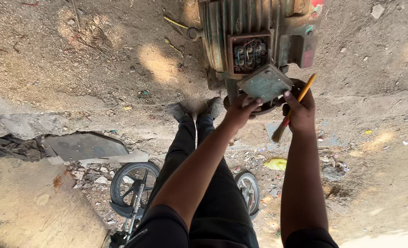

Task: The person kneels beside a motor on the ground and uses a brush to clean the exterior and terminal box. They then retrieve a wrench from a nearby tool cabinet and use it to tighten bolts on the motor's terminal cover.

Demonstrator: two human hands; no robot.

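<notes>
A worn green electric motor (pixel 222 32) lies on dusty ground, its terminal box (pixel 249 54) open with brass studs showing. My left hand (pixel 240 110) holds the square grey-green cover plate (pixel 264 82) by its lower edge, just below the box. My right hand (pixel 300 108) grips a paintbrush (pixel 293 108) with a yellow handle and red ferrule, bristles pointing down and left, beside the plate. My legs in dark trousers and grey shoes (pixel 194 110) stand by the motor.
Dusty soil with small stones and litter surrounds the motor. A bent metal sheet (pixel 86 147) and dark cloth (pixel 11 147) lie at left. Two small wheels (pixel 132 186) of a cart sit behind my legs. A concrete slab (pixel 29 206) fills the lower left.
</notes>
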